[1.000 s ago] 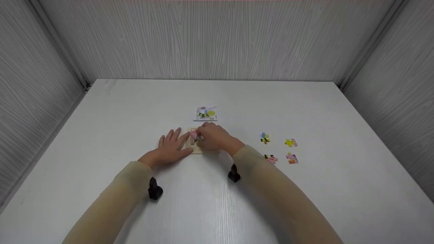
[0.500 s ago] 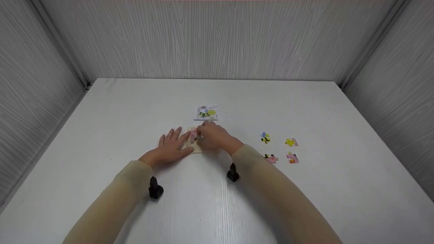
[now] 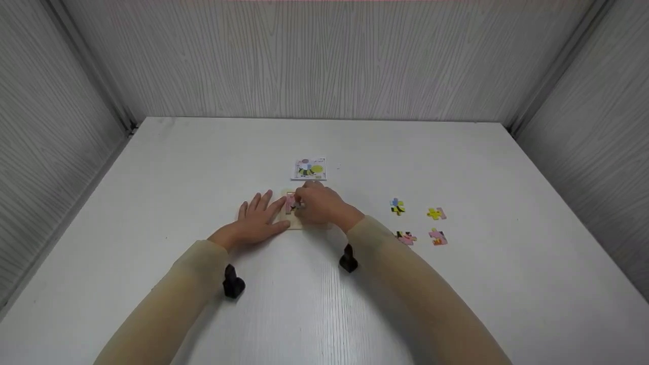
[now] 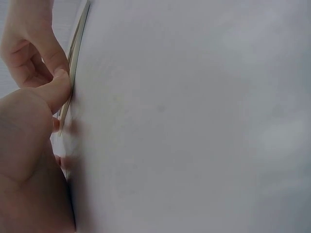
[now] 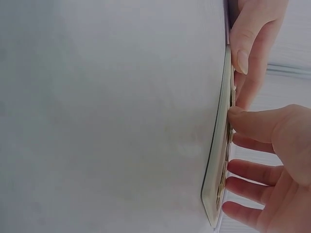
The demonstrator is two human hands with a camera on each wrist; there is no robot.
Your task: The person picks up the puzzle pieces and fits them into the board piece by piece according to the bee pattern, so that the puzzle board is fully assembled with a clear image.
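So the left hand (image 3: 257,218) is laid flat on the white table (image 3: 177,177), fingers spread, with the fingertips and thumb pressed against the left edge of the wooden puzzle tray (image 3: 290,223). The tray is sat between both hands, at 3 o'clock from the left one. A pink puzzle piece (image 3: 290,203) is being pressed down into the tray by the right hand (image 3: 317,205), fingers curled over it; whether it's actually pinched can't be told. A reference picture card (image 3: 309,169) of a bee is found at 12 o'clock from the tray. Four loose puzzle pieces (image 3: 417,222) are scattered at 3 o'clock, well apart from the hands. The table is boxed in by grey wood-grain walls (image 3: 324,56) on three sides.
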